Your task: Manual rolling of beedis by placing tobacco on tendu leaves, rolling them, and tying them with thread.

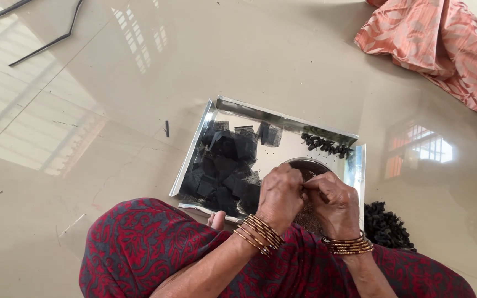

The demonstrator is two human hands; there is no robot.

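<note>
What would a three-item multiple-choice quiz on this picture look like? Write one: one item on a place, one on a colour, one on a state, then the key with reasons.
1. Where do the black mesh squares lie?
A. On the left part of the shiny metal tray
B. On the pink cloth
C. On the bare floor beside the sticks

2. What colour is the crumpled cloth at the top right?
A. Blue
B. Pink-orange
C. Green

3. How are the left hand and right hand placed?
A. Far apart, flat on the floor
B. Together over the small round bowl, fingertips meeting
C. Both gripping the tray's rim

Key: 1 A, the squares pile on the tray's left part. 2 B, the fabric is pink-orange with a leaf pattern. 3 B, both hands meet above the bowl.
</note>
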